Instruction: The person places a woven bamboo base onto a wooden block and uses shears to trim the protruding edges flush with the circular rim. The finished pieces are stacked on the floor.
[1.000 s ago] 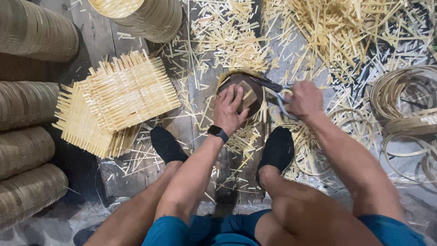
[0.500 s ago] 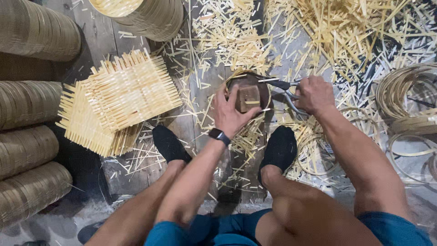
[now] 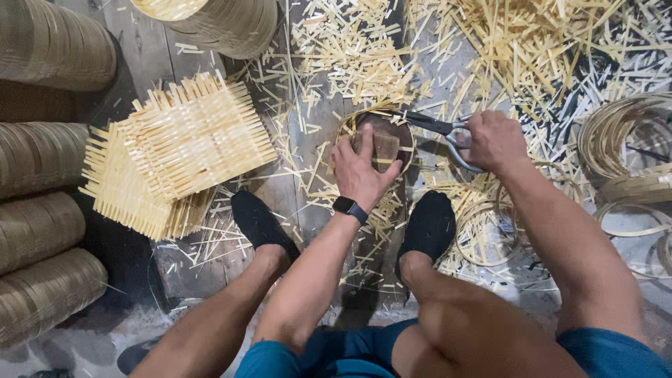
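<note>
Bamboo-weaving workshop, floor-level setup. I'm sitting on worn wooden planks [image 3: 150, 42] buried in cut bamboo slivers [image 3: 504, 42]. Stacks of woven square mats [image 3: 189, 136] to my left, rolled stacks of bamboo rims [image 3: 42, 231] along the edge, loose hoops [image 3: 623, 140] on my right. Handcraft production, not a home.

Two square woven mats [image 3: 185, 143] are stacked at the left, beside rolls of woven strip [image 3: 42, 231]. Cut splints [image 3: 504, 42] are scattered across the plank floor [image 3: 147, 42]. Thin hoops [image 3: 623, 150], probably bamboo, are piled at the right.
</note>
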